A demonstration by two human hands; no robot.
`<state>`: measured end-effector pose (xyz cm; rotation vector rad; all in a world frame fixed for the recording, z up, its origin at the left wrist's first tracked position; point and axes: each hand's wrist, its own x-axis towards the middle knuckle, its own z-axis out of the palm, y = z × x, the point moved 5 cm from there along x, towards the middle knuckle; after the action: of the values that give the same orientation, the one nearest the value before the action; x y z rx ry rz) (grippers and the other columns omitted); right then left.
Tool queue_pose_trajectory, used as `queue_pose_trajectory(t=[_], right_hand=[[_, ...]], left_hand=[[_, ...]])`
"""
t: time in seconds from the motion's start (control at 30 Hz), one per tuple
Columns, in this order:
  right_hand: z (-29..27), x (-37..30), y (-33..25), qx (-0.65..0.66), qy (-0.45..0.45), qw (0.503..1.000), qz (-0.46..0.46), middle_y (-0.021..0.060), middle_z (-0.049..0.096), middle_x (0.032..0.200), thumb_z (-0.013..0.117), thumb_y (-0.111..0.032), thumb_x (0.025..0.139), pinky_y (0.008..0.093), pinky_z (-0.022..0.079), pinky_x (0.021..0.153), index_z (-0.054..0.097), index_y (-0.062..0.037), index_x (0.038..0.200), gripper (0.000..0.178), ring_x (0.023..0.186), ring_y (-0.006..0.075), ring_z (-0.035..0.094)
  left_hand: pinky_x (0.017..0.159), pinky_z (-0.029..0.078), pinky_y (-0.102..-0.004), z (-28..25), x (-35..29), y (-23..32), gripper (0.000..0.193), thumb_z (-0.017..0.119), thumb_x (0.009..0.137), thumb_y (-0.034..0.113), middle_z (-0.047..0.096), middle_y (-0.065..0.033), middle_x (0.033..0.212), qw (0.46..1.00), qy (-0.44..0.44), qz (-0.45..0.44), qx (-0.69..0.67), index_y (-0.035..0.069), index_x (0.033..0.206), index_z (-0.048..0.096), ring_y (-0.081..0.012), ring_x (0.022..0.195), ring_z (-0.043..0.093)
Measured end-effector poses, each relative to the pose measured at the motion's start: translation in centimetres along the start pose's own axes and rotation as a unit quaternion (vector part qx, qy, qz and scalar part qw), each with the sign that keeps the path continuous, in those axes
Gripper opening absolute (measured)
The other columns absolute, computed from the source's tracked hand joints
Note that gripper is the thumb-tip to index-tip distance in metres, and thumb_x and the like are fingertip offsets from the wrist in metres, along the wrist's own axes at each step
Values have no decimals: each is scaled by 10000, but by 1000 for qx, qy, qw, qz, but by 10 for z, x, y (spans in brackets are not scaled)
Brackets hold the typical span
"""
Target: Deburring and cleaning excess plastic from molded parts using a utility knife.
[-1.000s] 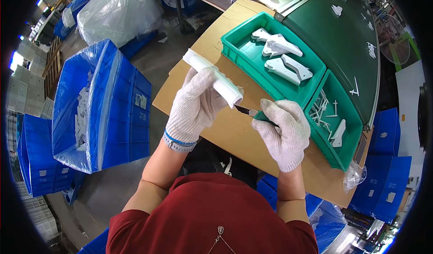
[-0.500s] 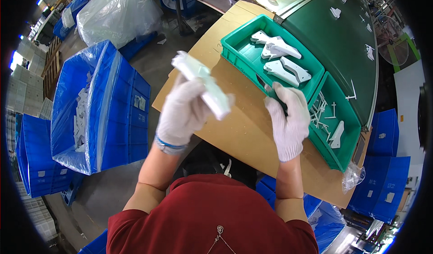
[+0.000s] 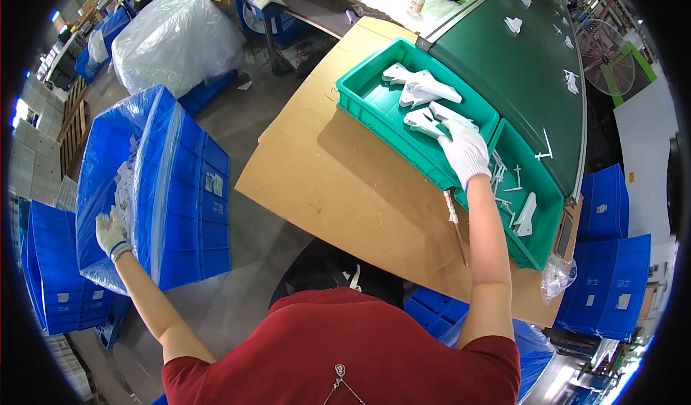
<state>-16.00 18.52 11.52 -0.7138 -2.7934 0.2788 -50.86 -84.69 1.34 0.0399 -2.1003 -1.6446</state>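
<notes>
My left hand (image 3: 111, 234), in a white knit glove, reaches over the near side of the plastic-lined blue bin (image 3: 205, 210). Its fingers are apart and hold nothing; white plastic parts (image 3: 124, 192) lie just beyond them inside the bin. On the other side, my gloved right hand (image 3: 466, 151) dips into the green tray (image 3: 374, 110), its fingers closing at a white plastic part (image 3: 453, 114); the glove partly hides the grip. Several similar white parts (image 3: 425, 88) lie in that tray. A thin tool with a white-wrapped handle (image 3: 451, 207) rests on the cardboard beneath my right forearm.
A second green tray (image 3: 541, 244) holds thin white sticks and one white part (image 3: 526, 214). Behind the trays runs a dark green conveyor belt (image 3: 497, 63) carrying scattered white pieces. Cardboard (image 3: 324, 167) covers the table. A fan (image 3: 606, 58) stands at far right.
My left hand has swung left from above the table to the blue bin, and the white part it held is gone from it. My right hand has reached farther into the tray.
</notes>
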Motion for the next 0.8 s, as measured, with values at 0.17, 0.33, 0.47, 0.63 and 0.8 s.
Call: queue_pose_trajectory(t=[0.17, 0.33, 0.47, 0.63, 0.8], right_hand=[[28, 26, 24, -118, -114, 986, 31, 204, 701, 1161, 713, -230, 845, 463, 516, 944, 689, -78, 1134, 328, 1120, 382, 652], [33, 37, 24, -29, -152, 986, 55, 228, 683, 1158, 664, -149, 805, 451, 509, 938, 687, -62, 1106, 314, 1139, 385, 644], [35, 35, 20, -18, -197, 978, 57, 248, 662, 1244, 629, -141, 827, 481, 494, 994, 673, -82, 1196, 377, 1192, 429, 618], [-26, 22, -13, 33, 22, 994, 99, 198, 708, 1145, 667, -332, 935, 461, 524, 896, 656, -108, 1191, 341, 1066, 405, 664], [-41, 21, -7, 67, 44, 994, 77, 204, 706, 1105, 698, -279, 915, 460, 515, 885, 646, -67, 1172, 337, 1056, 397, 666]], left_hand=[[1058, 524, -452, 152, -63, -12, 435, 641, 1021, 135, 629, -219, 1289, 785, 128, -335, -506, -89, 1363, 492, -334, 1237, 601], [1014, 568, -503, 317, -155, 103, 139, 594, 1031, 66, 708, -251, 1064, 760, -143, -302, -557, -56, 1075, 644, -363, 1020, 704], [985, 581, -464, 426, -256, 221, 216, 583, 1036, 96, 725, -205, 1058, 763, -221, -274, -542, -48, 1184, 648, -328, 994, 717], [1038, 526, -394, 509, -373, 293, 377, 611, 990, 75, 655, -153, 1241, 753, -359, -302, -461, -36, 1349, 583, -258, 1156, 639], [1087, 459, -348, 542, -420, 341, 494, 651, 952, 69, 596, -98, 1339, 782, -484, -245, -306, -28, 1421, 530, -195, 1241, 567]])
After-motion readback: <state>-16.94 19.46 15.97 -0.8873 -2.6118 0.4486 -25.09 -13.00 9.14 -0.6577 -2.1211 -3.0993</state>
